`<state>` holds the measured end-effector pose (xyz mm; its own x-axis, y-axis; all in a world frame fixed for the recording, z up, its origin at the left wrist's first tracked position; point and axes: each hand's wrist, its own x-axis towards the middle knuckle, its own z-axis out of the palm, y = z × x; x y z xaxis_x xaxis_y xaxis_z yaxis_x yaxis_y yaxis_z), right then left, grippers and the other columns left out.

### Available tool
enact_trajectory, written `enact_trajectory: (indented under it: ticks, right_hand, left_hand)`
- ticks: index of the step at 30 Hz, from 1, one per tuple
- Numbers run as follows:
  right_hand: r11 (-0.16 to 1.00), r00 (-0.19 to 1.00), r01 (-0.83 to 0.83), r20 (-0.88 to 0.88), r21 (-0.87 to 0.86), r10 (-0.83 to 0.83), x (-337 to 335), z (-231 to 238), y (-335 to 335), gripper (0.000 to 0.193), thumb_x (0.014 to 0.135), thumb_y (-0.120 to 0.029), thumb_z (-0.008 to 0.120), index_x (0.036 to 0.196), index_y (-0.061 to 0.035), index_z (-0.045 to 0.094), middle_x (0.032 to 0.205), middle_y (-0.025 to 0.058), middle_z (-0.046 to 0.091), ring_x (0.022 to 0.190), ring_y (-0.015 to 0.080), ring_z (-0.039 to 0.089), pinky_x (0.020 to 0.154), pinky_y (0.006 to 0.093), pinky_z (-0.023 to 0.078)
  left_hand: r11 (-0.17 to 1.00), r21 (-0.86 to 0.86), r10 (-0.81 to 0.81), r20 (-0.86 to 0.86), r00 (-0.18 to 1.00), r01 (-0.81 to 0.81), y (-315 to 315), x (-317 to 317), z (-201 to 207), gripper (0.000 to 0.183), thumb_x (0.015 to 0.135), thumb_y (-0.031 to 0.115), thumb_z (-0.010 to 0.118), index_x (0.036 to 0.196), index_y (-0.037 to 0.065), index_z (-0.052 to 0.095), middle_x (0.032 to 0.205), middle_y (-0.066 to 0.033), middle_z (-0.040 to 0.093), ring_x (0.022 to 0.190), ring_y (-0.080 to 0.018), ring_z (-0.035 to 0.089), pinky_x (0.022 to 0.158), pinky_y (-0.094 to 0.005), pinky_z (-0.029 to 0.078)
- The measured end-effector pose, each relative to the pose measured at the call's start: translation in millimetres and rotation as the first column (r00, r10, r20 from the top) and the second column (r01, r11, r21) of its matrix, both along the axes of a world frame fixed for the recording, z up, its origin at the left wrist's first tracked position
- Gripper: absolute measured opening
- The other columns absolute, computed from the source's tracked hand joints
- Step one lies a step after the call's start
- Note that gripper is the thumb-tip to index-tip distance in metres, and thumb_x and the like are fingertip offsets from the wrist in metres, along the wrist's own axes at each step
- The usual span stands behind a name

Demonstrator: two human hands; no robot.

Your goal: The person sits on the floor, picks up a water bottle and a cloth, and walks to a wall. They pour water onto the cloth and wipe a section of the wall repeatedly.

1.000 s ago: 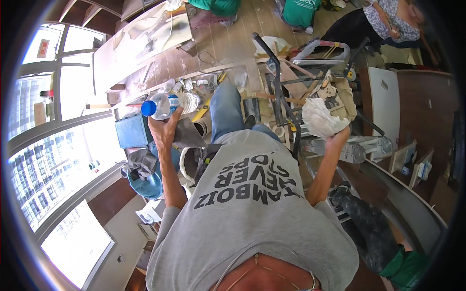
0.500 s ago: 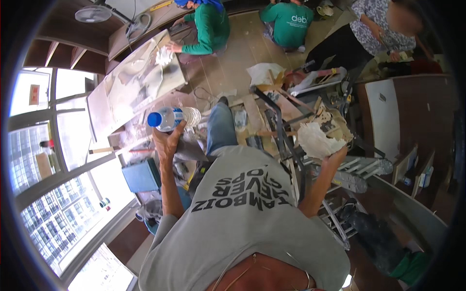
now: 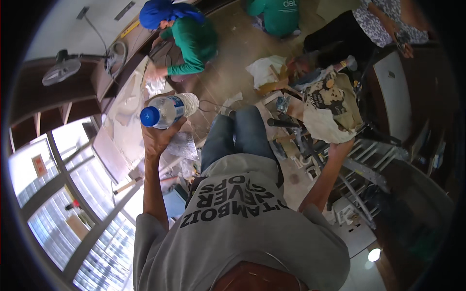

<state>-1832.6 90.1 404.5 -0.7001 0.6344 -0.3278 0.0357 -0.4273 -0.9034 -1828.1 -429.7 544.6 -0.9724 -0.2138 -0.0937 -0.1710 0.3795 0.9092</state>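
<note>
My left hand (image 3: 158, 139) is wrapped round a clear plastic water bottle (image 3: 170, 108) with a blue cap and a blue label. The bottle lies tilted, its cap toward me. On the other side, my right hand (image 3: 341, 147) grips the lower edge of a beige bag (image 3: 334, 104) with a dark printed picture. Its near part is crumpled and whitish. My right fingers are partly hidden by the bag. A silvery crumpled sheet (image 3: 183, 145) shows just below my left wrist; I cannot tell whether it touches the hand.
A person in a green top and blue head covering (image 3: 187, 46) crouches by a pale board (image 3: 109, 150). Another green-shirted person (image 3: 279, 17) and one in a patterned top (image 3: 383, 22) are farther off. Metal ladders (image 3: 371, 167) lie at right. A white sack (image 3: 267, 69) sits on the floor.
My view has shifted, and both of my legs now show. The bag in my right hand appears higher, with its printed side visible. The bottle stays in my left hand.
</note>
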Motion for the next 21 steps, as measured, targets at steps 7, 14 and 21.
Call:
enact_trajectory:
  ticks: [7, 14, 21]
  right_hand:
    - [0.999, 1.000, 0.030, 0.000, 0.030, -0.030, -31, -9, -44, 0.029, 0.093, -0.032, 0.068, 0.095, -0.0038, 0.063, 0.079, 0.0020, 0.059, 0.066, 0.0136, 0.059, 0.064, 0.0286, 0.049]
    - [0.985, 0.984, 0.169, -0.050, -0.044, -0.171, -30, -48, -44, 0.026, 0.092, -0.031, 0.070, 0.092, -0.0061, 0.064, 0.072, -0.0003, 0.059, 0.059, 0.0107, 0.057, 0.053, 0.0253, 0.044]
    - [0.462, 0.926, -0.226, 0.336, 0.858, -0.172, 31, -151, -2, 0.032, 0.085, -0.013, 0.073, 0.116, -0.0065, 0.067, 0.097, 0.0121, 0.062, 0.082, 0.0289, 0.060, 0.072, 0.0400, 0.049]
  left_hand:
    - [0.973, -0.017, -0.230, -0.052, 0.972, 0.229, 22, -74, -32, 0.065, 0.073, 0.004, 0.079, 0.131, -0.001, 0.049, 0.131, -0.0183, 0.061, 0.112, -0.0224, 0.062, 0.098, -0.0359, 0.051]
    - [0.923, 0.088, -0.374, -0.030, 0.927, 0.376, 48, -132, -66, 0.065, 0.075, 0.007, 0.079, 0.131, -0.004, 0.049, 0.130, -0.0203, 0.061, 0.115, -0.0234, 0.061, 0.099, -0.0363, 0.050]
    - [0.729, 0.039, -0.675, -0.128, 0.727, 0.684, 94, -267, -144, 0.069, 0.071, 0.010, 0.085, 0.129, 0.000, 0.049, 0.130, -0.0191, 0.060, 0.115, -0.0278, 0.061, 0.098, -0.0385, 0.052]
